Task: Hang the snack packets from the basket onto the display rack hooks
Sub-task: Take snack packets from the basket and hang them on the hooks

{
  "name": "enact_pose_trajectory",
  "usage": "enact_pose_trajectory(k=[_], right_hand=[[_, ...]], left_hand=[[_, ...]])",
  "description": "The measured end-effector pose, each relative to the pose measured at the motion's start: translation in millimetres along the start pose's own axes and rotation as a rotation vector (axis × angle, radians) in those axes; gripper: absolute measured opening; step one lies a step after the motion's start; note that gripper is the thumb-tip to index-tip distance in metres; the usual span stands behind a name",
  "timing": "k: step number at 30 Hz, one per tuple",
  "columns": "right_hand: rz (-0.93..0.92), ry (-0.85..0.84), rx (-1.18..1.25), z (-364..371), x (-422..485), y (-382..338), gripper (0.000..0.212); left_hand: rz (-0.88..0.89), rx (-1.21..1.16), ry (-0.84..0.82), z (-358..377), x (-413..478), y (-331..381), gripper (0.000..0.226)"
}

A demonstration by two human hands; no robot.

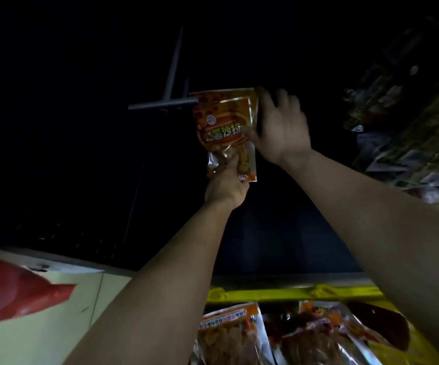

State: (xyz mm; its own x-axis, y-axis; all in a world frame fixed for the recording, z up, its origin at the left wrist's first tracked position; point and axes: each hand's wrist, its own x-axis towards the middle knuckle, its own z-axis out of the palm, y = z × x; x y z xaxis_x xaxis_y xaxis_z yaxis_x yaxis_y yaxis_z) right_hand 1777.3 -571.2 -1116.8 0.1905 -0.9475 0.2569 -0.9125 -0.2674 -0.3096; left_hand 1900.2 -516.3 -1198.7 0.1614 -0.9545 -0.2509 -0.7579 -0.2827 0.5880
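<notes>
At the lower left edge of a very dark shop aisle, a red plastic shape (10, 288), too blurred to identify, lies over a pale floor (55, 333). Above and to its right, a grey metal display hook (160, 104) juts out of the darkness. It has a short crossbar at its front end and two thin prongs running back from it.

Just right of the crossbar is an orange snack packet (223, 127), held upright with its top left corner meeting the crossbar's end. Whether its hang hole is on a prong cannot be told.

Two bare arms reach up to the packet. The left hand (226, 188) pinches its clear lower part, probably to steady the floppy bag and steer it from below. The right hand (279, 127) clasps the upper right edge, thumb in front and fingers (283, 100) curled behind, likely to aim the top of the packet at the hook. Judging from this, the hanging step is in hand but not finished.

Below the arms, at the bottom centre and right, a yellow basket (279, 295) holds more packets (229, 335) lying flat, waiting their turn. At far right, a stocked rack (411, 122) of hung goods shows only dimly.
</notes>
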Motion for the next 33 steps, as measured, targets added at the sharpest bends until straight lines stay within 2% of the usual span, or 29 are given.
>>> enact_pose_trajectory(k=[2,8,12,19,23,26,29,33], right_hand=[[0.039,-0.041,0.014,-3,-19,22,0.073],[0.11,-0.343,0.0,0,-82,66,0.067],[0.137,-0.484,-0.009,-9,-111,65,0.064],[0.141,-0.537,-0.001,-72,-180,36,0.06],[0.163,-0.513,0.031,-109,-230,25,0.054],[0.18,-0.518,0.045,-117,-276,24,0.05],[0.211,-0.59,0.015,-107,-319,32,0.048],[0.293,-0.781,-0.077,-92,-370,48,0.063]], left_hand=[[-0.018,-0.007,-0.034,2,9,2,0.07],[-0.075,0.071,-0.1,-1,13,10,0.086],[-0.043,0.103,-0.089,-16,-16,14,0.075],[0.003,0.151,-0.161,-54,-126,22,0.072],[0.047,0.109,-0.136,-70,-202,20,0.064],[0.065,0.064,-0.113,-67,-256,7,0.052],[0.039,0.134,-0.139,-50,-293,-20,0.042],[-0.022,0.258,-0.333,-25,-322,-55,0.062]])
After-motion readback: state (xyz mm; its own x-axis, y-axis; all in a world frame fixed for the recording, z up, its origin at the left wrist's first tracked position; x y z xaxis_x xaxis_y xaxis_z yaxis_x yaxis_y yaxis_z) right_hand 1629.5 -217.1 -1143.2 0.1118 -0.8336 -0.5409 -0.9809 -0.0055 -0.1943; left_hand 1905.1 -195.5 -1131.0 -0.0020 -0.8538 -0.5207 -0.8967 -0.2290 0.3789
